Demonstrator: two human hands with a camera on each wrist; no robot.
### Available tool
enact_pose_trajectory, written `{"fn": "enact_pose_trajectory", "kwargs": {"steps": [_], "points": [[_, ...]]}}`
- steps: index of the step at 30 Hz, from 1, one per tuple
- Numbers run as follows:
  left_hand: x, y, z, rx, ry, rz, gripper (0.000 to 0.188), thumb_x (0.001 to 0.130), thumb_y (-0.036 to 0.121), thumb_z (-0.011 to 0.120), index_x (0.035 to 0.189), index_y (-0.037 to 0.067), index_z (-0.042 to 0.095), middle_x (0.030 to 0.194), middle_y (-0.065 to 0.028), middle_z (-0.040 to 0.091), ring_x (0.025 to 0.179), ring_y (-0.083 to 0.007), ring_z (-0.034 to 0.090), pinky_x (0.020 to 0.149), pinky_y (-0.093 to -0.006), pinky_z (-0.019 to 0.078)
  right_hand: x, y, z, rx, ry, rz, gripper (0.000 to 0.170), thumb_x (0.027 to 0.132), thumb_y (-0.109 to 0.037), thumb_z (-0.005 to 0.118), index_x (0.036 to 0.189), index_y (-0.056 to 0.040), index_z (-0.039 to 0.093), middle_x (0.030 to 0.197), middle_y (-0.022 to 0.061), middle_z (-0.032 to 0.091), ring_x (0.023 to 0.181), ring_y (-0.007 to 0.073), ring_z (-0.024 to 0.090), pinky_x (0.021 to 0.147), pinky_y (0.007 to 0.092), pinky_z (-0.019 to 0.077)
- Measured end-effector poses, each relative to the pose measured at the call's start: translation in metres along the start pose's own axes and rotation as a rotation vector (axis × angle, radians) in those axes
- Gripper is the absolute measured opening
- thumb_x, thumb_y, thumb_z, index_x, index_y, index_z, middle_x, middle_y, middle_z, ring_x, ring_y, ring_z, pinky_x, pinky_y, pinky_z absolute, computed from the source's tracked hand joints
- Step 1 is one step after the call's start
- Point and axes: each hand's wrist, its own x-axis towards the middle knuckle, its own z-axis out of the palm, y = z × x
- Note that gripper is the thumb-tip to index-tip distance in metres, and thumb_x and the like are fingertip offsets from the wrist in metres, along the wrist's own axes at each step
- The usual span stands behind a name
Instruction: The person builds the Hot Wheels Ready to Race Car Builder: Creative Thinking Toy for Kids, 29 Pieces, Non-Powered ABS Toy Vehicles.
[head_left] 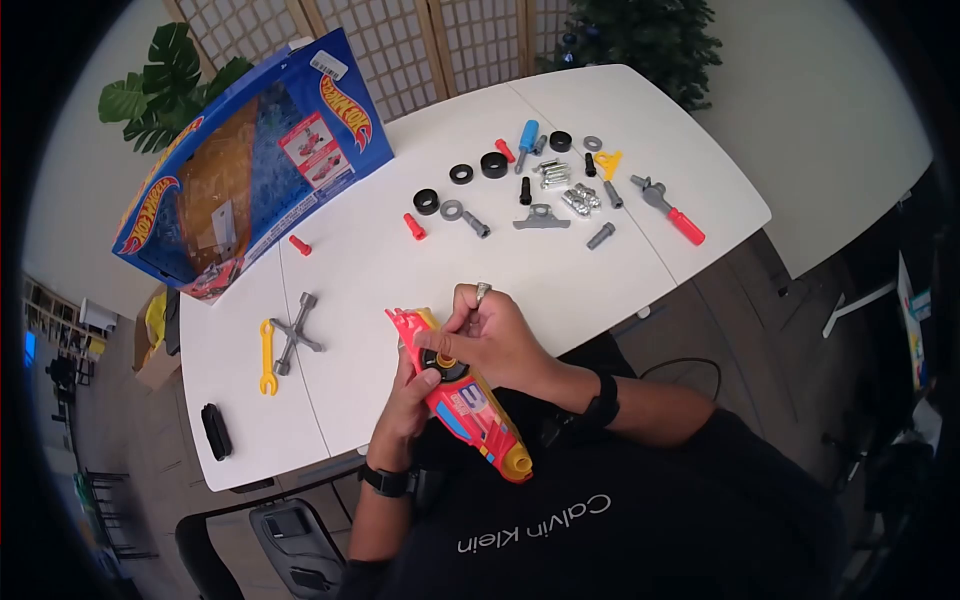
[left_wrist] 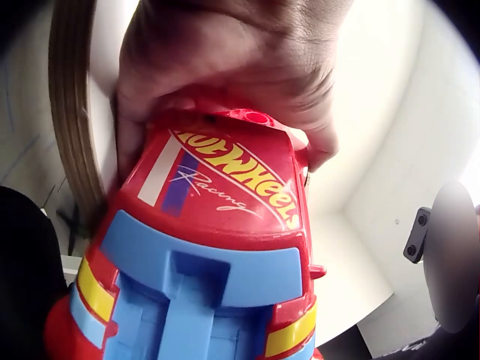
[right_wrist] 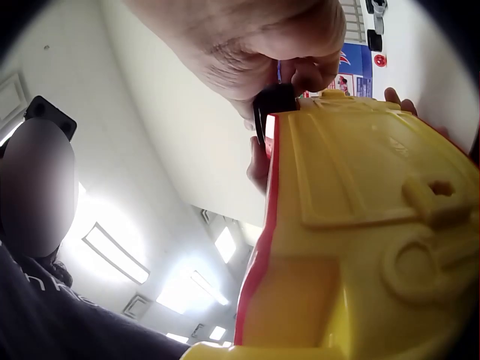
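A red toy car (head_left: 470, 412) with a yellow underside is tilted on its side over the table's near edge. My left hand (head_left: 402, 405) grips it by one end, thumb near the black wheel (head_left: 447, 367); in the left wrist view that hand (left_wrist: 232, 60) spans the end above the "Hot Wheels Racing" windshield (left_wrist: 217, 180). The curled fingers of my right hand (head_left: 505, 340) pinch at the wheel. From the right wrist, the black tire (right_wrist: 271, 109) shows under those fingers, beside the yellow underside (right_wrist: 367, 172). My fingers hide part of the wheel.
Loose black tires (head_left: 494, 165), grey bolts (head_left: 601, 236), red bolts (head_left: 414, 227) and a blue-handled screwdriver (head_left: 527, 138) lie farther back. A red-handled tool (head_left: 672, 212) is at right. Left are a yellow wrench (head_left: 267, 358), a grey cross wrench (head_left: 297, 335) and an upright blue box (head_left: 365, 165).
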Motion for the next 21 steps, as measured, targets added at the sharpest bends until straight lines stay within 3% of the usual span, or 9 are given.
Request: {"fn": "enact_pose_trajectory", "kwargs": {"steps": [3,4,8,10,11,15,18,20,21], "points": [[-0.003,0.009,0.01,0.061,0.062,-0.046,0.099,0.091,0.027,0.079,0.166,0.006,0.019,0.144,-0.0132,0.052,0.135,-0.025,0.057,0.114,-0.0417,0.0517,0.001,-0.008,-0.001,0.084,-0.007,0.131,0.035,0.102,-0.019,0.08,0.082,-0.0073,0.055,0.074,-0.0057,0.056,0.07,0.0001,0.05,0.06,0.0251,0.0436],[-0.004,0.014,0.018,0.052,0.105,-0.055,0.093,0.091,0.022,0.076,0.164,0.006,0.021,0.143,-0.0132,0.053,0.132,-0.0247,0.058,0.112,-0.0409,0.0527,0.0,-0.012,-0.009,0.146,-0.096,0.145,0.022,0.106,-0.015,0.074,0.093,-0.0073,0.059,0.085,-0.0054,0.063,0.08,-0.0005,0.058,0.069,0.0214,0.0486],[-0.003,0.016,0.021,0.037,0.159,-0.051,0.082,0.094,0.026,0.072,0.159,0.007,0.026,0.141,-0.0152,0.055,0.129,-0.0247,0.062,0.106,-0.0406,0.0567,-0.003,-0.026,-0.017,0.193,-0.176,0.154,0.016,0.106,-0.015,0.074,0.1,-0.0073,0.06,0.089,-0.0049,0.066,0.086,0.0021,0.063,0.073,0.0242,0.0518],[0.0,0.02,0.025,-0.001,0.079,-0.067,0.078,0.095,0.03,0.072,0.156,0.007,0.027,0.139,-0.0175,0.058,0.124,-0.0263,0.066,0.102,-0.0416,0.0595,-0.004,-0.027,-0.02,0.168,-0.19,0.202,0.015,0.106,-0.014,0.074,0.102,-0.0074,0.061,0.09,-0.0046,0.067,0.087,0.003,0.065,0.073,0.0249,0.0525],[-0.001,0.025,0.029,0.027,0.094,-0.104,0.082,0.092,0.043,0.075,0.155,0.006,0.037,0.142,-0.0166,0.058,0.13,-0.025,0.063,0.11,-0.0433,0.0548,-0.004,-0.028,-0.019,0.212,-0.169,0.238,0.016,0.106,-0.014,0.074,0.1,-0.0073,0.061,0.09,-0.0039,0.067,0.086,0.0029,0.065,0.073,0.024,0.0521],[-0.003,0.029,0.039,0.133,0.144,-0.07,0.086,0.088,0.04,0.08,0.155,0.005,0.039,0.142,-0.0157,0.058,0.132,-0.0242,0.062,0.111,-0.0412,0.0539,-0.003,-0.017,-0.022,0.178,-0.124,0.226,0.019,0.105,-0.011,0.074,0.093,-0.0073,0.06,0.088,-0.0015,0.067,0.082,0.0022,0.064,0.072,0.0216,0.0511],[-0.001,0.028,0.035,0.27,0.125,-0.086,0.092,0.085,0.035,0.084,0.157,0.003,0.037,0.142,-0.0141,0.058,0.133,-0.0234,0.06,0.112,-0.039,0.052,-0.003,-0.01,-0.02,0.137,-0.079,0.19,0.024,0.105,-0.01,0.075,0.088,-0.0074,0.058,0.086,-0.001,0.066,0.081,0.0018,0.064,0.071,0.0201,0.0501],[0.003,0.031,0.034,0.259,0.068,-0.119,0.102,0.083,0.022,0.089,0.159,0.005,0.022,0.143,-0.0166,0.051,0.139,-0.0276,0.055,0.117,-0.0425,0.0488,-0.006,-0.009,-0.017,0.148,-0.061,0.184,0.025,0.104,-0.009,0.075,0.088,-0.0076,0.057,0.085,-0.0014,0.065,0.08,0.0015,0.063,0.071,0.0205,0.0499],[0.003,0.032,0.033,0.26,0.07,-0.119,0.102,0.083,0.022,0.089,0.159,0.005,0.022,0.143,-0.0166,0.051,0.139,-0.0276,0.055,0.117,-0.0425,0.0488,-0.005,-0.009,-0.017,0.152,-0.046,0.172,0.026,0.103,-0.008,0.076,0.087,-0.0079,0.056,0.084,-0.0018,0.064,0.08,0.0013,0.062,0.071,0.0208,0.0496]]}}
